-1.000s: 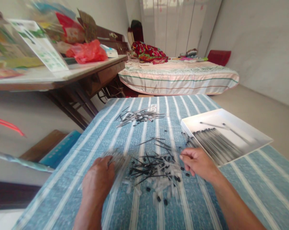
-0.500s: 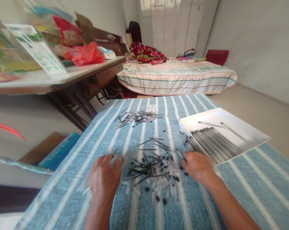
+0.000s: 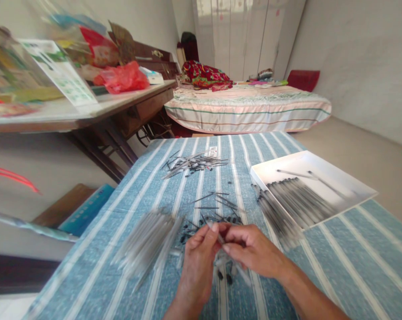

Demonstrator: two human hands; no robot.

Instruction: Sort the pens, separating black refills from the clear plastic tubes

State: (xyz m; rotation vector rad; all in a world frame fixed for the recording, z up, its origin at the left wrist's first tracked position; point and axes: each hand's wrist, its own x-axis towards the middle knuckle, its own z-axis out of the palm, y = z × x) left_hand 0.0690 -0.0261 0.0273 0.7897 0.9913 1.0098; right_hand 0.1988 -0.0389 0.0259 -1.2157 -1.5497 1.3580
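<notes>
Over the middle of the cloth-covered table, my left hand [image 3: 199, 255] and my right hand [image 3: 256, 249] meet, fingers pinched around one slim translucent pen barrel [image 3: 220, 239]. It slants down to the right between them. Black caps [image 3: 229, 279], short clear pieces and thin black refills [image 3: 206, 207] lie scattered under and beyond my hands, partly hidden by them. Left of my left hand rests a heap of long translucent pen barrels [image 3: 147, 242]. On the right, capped pens [image 3: 276, 215] lie in a row against the white box.
A shallow white box [image 3: 341, 175] at the right holds several capped pens [image 3: 294, 200]. Another pile of thin parts [image 3: 194, 164] sits farther back on the striped tablecloth [image 3: 97, 271]. A cluttered desk [image 3: 121, 103] stands at left, a bed [image 3: 247, 109] behind.
My left hand has left the barrel heap and moved right. My right hand has come left from beside the box. Both now grip a pen barrel together.
</notes>
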